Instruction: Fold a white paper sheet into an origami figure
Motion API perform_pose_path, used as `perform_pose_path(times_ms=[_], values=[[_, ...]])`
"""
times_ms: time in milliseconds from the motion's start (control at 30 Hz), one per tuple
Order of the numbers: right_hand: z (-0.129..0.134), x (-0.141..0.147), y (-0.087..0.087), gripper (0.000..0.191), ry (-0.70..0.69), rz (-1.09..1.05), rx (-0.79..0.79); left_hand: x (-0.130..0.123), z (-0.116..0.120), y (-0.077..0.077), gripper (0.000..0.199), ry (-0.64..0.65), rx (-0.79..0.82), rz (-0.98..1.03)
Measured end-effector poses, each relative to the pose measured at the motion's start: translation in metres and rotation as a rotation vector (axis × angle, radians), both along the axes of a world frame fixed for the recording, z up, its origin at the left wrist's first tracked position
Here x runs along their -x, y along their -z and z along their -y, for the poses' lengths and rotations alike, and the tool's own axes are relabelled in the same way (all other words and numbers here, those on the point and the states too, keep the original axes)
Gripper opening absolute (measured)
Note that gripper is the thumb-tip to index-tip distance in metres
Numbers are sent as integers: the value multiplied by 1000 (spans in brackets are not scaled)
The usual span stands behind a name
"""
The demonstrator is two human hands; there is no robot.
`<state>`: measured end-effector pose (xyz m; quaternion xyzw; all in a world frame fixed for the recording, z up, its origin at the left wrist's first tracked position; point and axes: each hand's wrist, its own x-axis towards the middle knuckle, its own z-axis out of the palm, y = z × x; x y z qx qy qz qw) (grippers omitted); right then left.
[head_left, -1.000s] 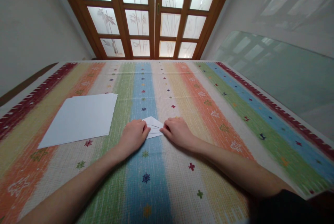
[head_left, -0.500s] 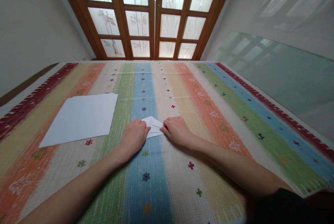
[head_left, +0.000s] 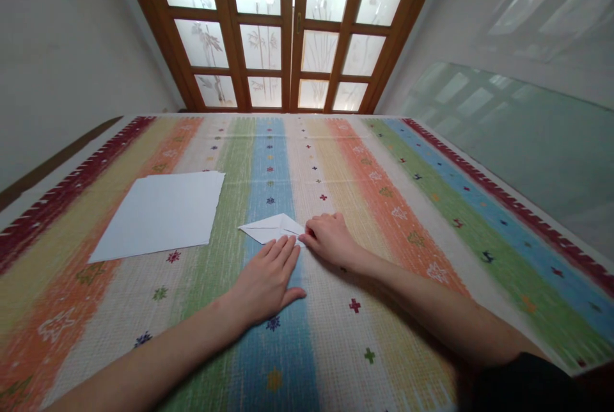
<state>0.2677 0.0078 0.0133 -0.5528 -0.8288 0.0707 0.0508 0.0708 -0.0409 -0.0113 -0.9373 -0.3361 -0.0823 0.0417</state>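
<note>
A small folded sheet of white paper lies on the blue stripe of the tablecloth, pointed at its left end and creased across the middle. My left hand rests flat with its fingertips on the paper's near edge, thumb out to the right; it is open. At the paper's right end my right hand is closed, pinching the tip between thumb and curled fingers. That right tip is partly hidden by the fingers.
To the left lies a stack of white paper sheets with slightly uneven edges. A striped, patterned tablecloth covers the table. Beyond the far edge are wooden doors with frosted panes. A glossy pale panel runs along the right wall.
My left hand has let go of the paper's left end and moved down and right, flattening onto its near edge. My right hand still pinches the right end.
</note>
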Motion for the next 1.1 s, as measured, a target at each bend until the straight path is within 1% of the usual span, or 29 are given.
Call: perform_pose_path(times_ms=[67, 167, 333, 467, 533, 567, 667, 733, 800, 933, 1033, 1100], values=[[1, -3, 1, 29, 15, -23, -9, -1, 4, 4, 85, -20, 62, 5], [3, -13, 2, 29, 55, -52, -16, 0, 4, 5, 89, -29, 125, 29], [9, -37, 6, 23, 88, -101, -56, 3, 1, -1, 94, -20, 188, 3], [14, -52, 10, 19, 59, -251, -67, 2, 0, -9, 93, -23, 215, -46], [17, -54, 8, 11, -37, -304, -102, 1, -1, -12, 92, -21, 224, -60], [18, -53, 7, 12, -117, -304, -129, 2, -1, -13, 92, -19, 226, -66], [21, -48, 5, 31, -366, -230, -170, 2, -3, -14, 92, -5, 215, -67], [22, -45, 7, 35, -436, -191, -152, 3, -3, -13, 92, 3, 207, -55], [24, -44, 11, 35, -428, -197, -130, 5, -4, -12, 90, 9, 204, -34], [30, -49, 18, 32, -332, -269, -68, 9, -3, -6, 86, 36, 209, 33], [32, -54, 19, 30, -270, -323, -10, 12, -3, -1, 85, 28, 204, 114], [31, -55, 17, 29, -238, -368, 14, 13, -4, 1, 78, 8, 182, 163]])
